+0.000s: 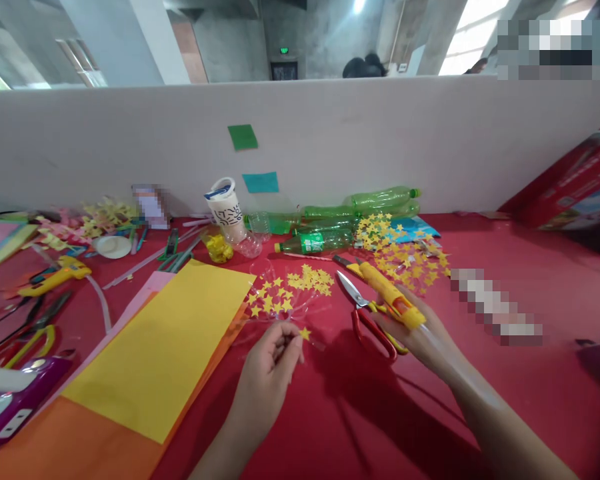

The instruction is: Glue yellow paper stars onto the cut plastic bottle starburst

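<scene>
My left hand (275, 357) is closed, pinching a small yellow paper star (305, 333) between thumb and fingertips above the red table. My right hand (425, 333) is wrapped round a yellow hot glue gun (387, 288), with a clear glue stick (460, 367) trailing from its back along my wrist. Scissors with red and yellow handles (375, 333) lie half open under the glue gun, partly hidden by my right hand. Beyond my left hand, several yellow stars (270, 297) lie loose, with another heap (313, 279) just to their right.
Yellow and orange sheets (165, 340) lie at left. A second yellow glue gun (60, 275) and a purple tool (25, 400) are farther left. Green plastic bottles (325, 240), a white cup (229, 213) and more stars (405, 257) stand or lie before the white partition (330, 147).
</scene>
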